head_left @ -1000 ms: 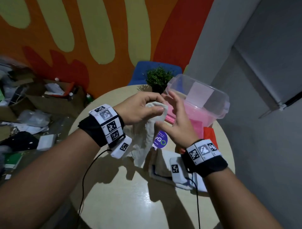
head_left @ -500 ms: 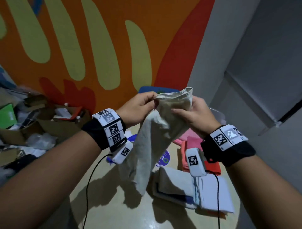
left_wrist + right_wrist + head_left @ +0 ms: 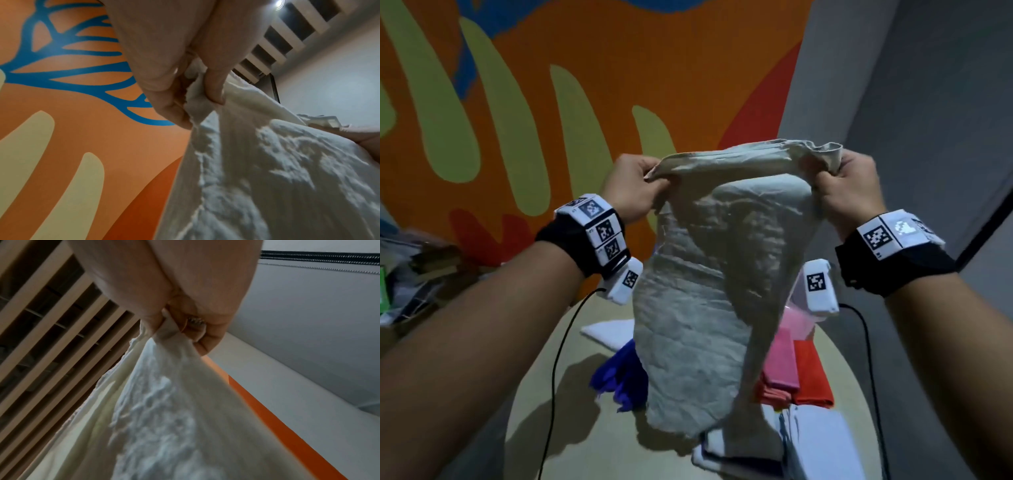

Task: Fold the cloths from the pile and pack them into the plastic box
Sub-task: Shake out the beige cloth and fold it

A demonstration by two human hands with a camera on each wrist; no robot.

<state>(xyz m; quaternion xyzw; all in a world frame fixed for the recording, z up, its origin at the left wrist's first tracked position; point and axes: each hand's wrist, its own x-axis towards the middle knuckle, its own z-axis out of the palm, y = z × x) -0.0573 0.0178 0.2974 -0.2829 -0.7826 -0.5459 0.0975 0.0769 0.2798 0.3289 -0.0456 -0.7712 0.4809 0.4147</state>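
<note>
Left hand (image 3: 631, 190): thumb and fingers (image 3: 213, 91) pinch a bunched corner of the crumpled off-white cotton cloth (image 3: 709, 294), clear in the left wrist view. Right hand (image 3: 851, 192): fingers (image 3: 207, 339) curled round the opposite corner, cloth gathered inside the fist. Hands sit level, centre of the head view, well apart, so the top hem runs nearly taut between them while the rest hangs free toward the lower centre of the frame. Judgement: held this way to let the cloth's own weight open it out and show its edges before a first fold; wrinkles and a twisted right side suggest it is not yet square. Lower hem hangs near the round pale tabletop (image 3: 571, 428); whether it touches the things below, cannot tell. Below, partly hidden behind the cloth: a crumpled blue-purple cloth (image 3: 619, 377) at lower centre-left, a flat white cloth (image 3: 609, 330) just above it, a folded pink cloth (image 3: 782, 359) and a folded red-orange cloth (image 3: 811, 373) at lower centre-right, folded white cloths (image 3: 822, 442) along the bottom edge. The plastic box is not clearly visible; a pale pink patch beside the right wrist unit may belong to it. Orange wall with green shapes fills the upper left; grey wall on the right.
</note>
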